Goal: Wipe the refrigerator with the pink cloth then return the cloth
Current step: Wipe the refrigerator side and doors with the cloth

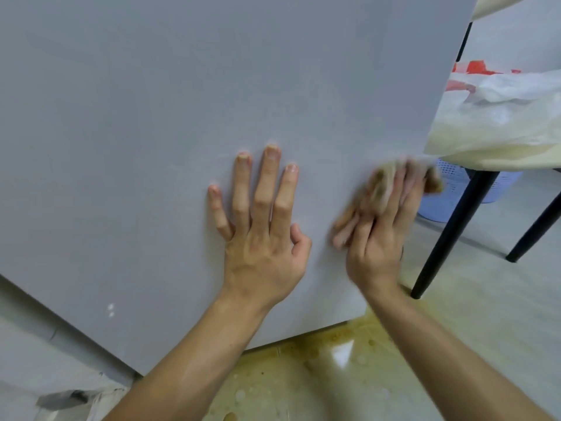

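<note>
Two hands are seen, both against one grey refrigerator (151,132), whose flat panel fills most of the view. The left hand (261,238) is laid flat on the panel with its fingers spread and straight, and nothing is held in it. The right hand (376,238) is blurred. Its fingers are stretched over one pink cloth (379,180), which is pressed against the panel beneath them. A narrow strip of panel is left between the two hands.

The cloth is found at the panel's right edge, and one corner is carried just past that edge, in front of one pale blue perforated basket (449,189) standing on the floor (303,384). The panel's lower edge runs slantwise just below the wrists, with yellow-brown stained tiles showing under it. A wide stretch of grey panel lies above and to the left of the hands. Two small white specks (110,309) are counted near the lower left edge.

To the right, two black legs (452,235) are counted beneath a surface on which crumpled plastic bags (501,117) are piled; how many bags there are cannot be told. A gap of floor is left between the refrigerator's right edge and the nearer leg. Red print is seen on one bag, but it is too blurred to be read.
</note>
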`<state>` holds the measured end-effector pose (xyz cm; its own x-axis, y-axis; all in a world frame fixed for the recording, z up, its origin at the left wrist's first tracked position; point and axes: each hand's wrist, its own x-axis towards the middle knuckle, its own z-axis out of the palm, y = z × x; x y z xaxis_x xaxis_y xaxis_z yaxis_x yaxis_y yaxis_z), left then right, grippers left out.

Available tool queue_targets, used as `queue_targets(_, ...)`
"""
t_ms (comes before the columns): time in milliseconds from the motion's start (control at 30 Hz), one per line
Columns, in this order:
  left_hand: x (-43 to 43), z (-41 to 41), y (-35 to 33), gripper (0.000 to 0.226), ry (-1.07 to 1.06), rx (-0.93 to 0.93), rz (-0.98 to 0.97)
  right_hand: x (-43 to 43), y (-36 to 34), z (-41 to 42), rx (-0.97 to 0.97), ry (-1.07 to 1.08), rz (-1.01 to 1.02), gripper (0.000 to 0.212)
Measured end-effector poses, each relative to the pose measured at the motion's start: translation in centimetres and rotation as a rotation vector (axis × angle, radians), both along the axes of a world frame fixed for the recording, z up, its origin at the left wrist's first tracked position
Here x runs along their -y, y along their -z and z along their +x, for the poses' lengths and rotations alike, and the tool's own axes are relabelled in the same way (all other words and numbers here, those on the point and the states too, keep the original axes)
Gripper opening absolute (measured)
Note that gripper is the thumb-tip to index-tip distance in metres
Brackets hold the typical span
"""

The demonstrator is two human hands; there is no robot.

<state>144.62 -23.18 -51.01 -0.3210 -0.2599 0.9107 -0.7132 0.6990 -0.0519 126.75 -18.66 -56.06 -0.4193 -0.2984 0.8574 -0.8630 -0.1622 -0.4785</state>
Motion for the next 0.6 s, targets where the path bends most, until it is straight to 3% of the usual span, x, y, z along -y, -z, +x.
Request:
queue_targets(167, 0.2, 0.3, 0.0, 0.084, -0.002, 0.015, -0.008, -3.3, 13.9, 3.4, 0.319, -0.047, 0.363, 0.078)
queue_targets(267, 0.1, 0.2, 0.0, 0.084, -0.009, 0.021, 0.001, -3.2, 15.0, 3.8, 0.464, -0.034, 0.410, 0.077)
queue_targets(400, 0.3, 0.9, -0.1, 0.082, 0.006, 0.031, -0.016, -2.6, 11.2, 4.4, 0.383, -0.053, 0.348, 0.084)
queue_targets(600, -0.9, 0.2, -0.1, 0.074, 0.063, -0.067, -0.005, 0.6, 0.0, 1.1, -0.102, 0.055, 0.053, 0.074)
